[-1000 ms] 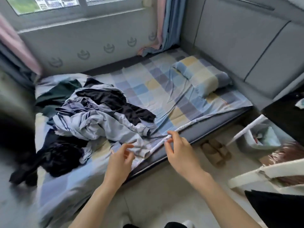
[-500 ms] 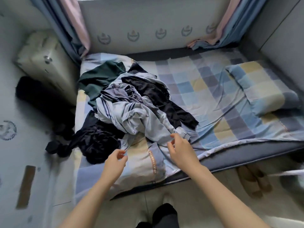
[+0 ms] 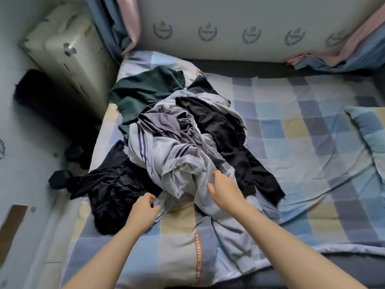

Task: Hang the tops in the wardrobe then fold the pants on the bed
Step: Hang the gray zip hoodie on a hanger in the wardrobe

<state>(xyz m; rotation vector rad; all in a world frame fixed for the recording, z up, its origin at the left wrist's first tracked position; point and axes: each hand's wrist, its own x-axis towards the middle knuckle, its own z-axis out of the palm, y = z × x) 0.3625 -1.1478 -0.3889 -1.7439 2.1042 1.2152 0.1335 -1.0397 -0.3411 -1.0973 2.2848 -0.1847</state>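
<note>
A heap of clothes lies on the checked bed. On top is a pale grey garment with dark stripes. A black garment drapes to its right, a dark green top lies behind, and a dark navy garment hangs over the bed's left edge. My right hand reaches over the pale grey garment's near folds, fingers loosely bent, holding nothing I can see. My left hand is at the near edge of the heap with fingers curled; whether it pinches cloth is unclear.
A checked pillow lies at the right of the bed. A cream suitcase stands by the bed's far left corner, with dark objects on the floor below it. Curtains hang at the back wall.
The view has swung left and closer to the heap. Both hands have moved from the bed's front edge up to the pale grey garment.
</note>
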